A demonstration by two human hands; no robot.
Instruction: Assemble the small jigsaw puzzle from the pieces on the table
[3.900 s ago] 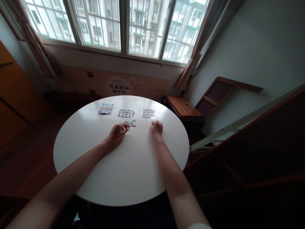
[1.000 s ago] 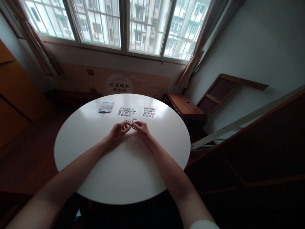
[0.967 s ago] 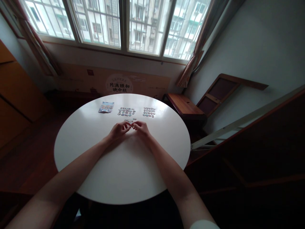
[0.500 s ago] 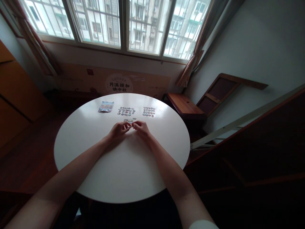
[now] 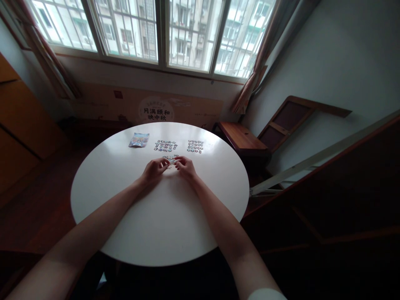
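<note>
My left hand (image 5: pixel 153 170) and my right hand (image 5: pixel 185 167) rest close together on the round white table (image 5: pixel 156 225), fingers curled in a pinch at a small cluster of jigsaw pieces (image 5: pixel 170 158). What each fingertip grips is too small to make out. Beyond them lie two spread groups of loose jigsaw pieces, one group of pieces (image 5: pixel 165 145) on the left and another group of pieces (image 5: pixel 195 146) on the right. A small picture card (image 5: pixel 139 139) lies further left.
A dark wooden bench (image 5: pixel 242 141) and a leaning wooden frame (image 5: pixel 290 121) stand right of the table. A cardboard panel with printed characters (image 5: pixel 156 111) lines the wall under the barred window. Wooden cabinets are at the far left.
Since 3.9 s ago my right hand came left from the table's right side to meet my left hand at the small cluster. Over the last second both hands barely shifted.
</note>
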